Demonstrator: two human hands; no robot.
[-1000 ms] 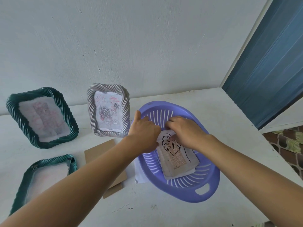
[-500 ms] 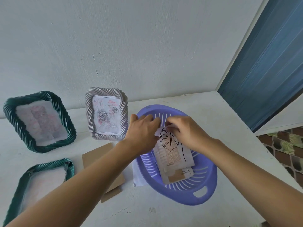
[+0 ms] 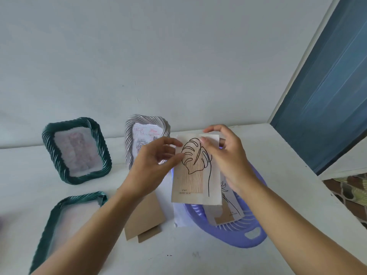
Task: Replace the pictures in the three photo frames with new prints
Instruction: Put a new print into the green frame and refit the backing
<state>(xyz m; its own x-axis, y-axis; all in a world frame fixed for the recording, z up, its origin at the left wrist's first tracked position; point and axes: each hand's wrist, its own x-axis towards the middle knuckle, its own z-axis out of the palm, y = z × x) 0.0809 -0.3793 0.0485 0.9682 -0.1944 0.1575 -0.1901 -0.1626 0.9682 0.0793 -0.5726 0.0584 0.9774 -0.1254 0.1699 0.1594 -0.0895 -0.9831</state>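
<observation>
Nearest, at the left, one green frame (image 3: 83, 196) lies flat on the white table (image 3: 198, 261), a pale sheet inside it. Just right of it lie brown card pieces (image 3: 145, 215), overlapping. Further right sits a purple basket (image 3: 222, 234), its handle slot toward the viewer; a second print (image 3: 231, 211) lies inside, and a white sheet (image 3: 178, 215) seems to poke out from under its left edge.

Above the basket, clear of it, both hands hold up the leaf print (image 3: 196, 175) – a black line-drawn leaf over a wood-grain panel, face toward the viewer. The left hand (image 3: 153, 165) pinches its left edge between thumb and fingers. The right hand (image 3: 224, 155) pinches the top right corner, thumb on the front, the other fingers curled behind.

Beyond the hands, two frames stand upright near the wall (image 3: 178, 66) – a second green frame (image 3: 69, 122) at the left with a faded picture, and a grey frame (image 3: 129, 143) beside it, partly hidden by the left hand. A blue panel (image 3: 327, 96) rises at the far right
</observation>
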